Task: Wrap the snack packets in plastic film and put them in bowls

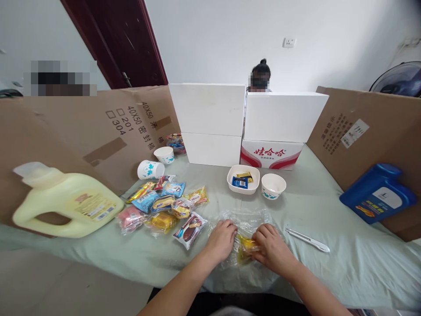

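At the far nine o'clock edge of the tabletop (329, 206) a pale yellow jug (66, 202) lies on its side against the cardboard wall. Towards ten o'clock from the hands a printed paper cup (150, 169) lies tipped over, with a small bowl (164, 154) just behind it. Below them a heap of snack packets (164, 206) spreads out, its nearest one lying just beside the left hand (222, 240). That hand's fingers are curled down and clenched on the edge of a clear bag (245, 219), which lies flat at six o'clock, close to the near edge. The right hand (271, 245) meets it from three o'clock, fingers pinching a yellow packet (246, 245) at the bag – whether inside the film or on top, I cannot tell. At twelve o'clock from the hands stands a white dish (243, 179) holding two small packets, and a white paper bowl (273, 185) sits just beside it. A white-handled knife (307, 240) lies near the right hand at three o'clock. Further right, a blue jug (378, 193) leans on cardboard.
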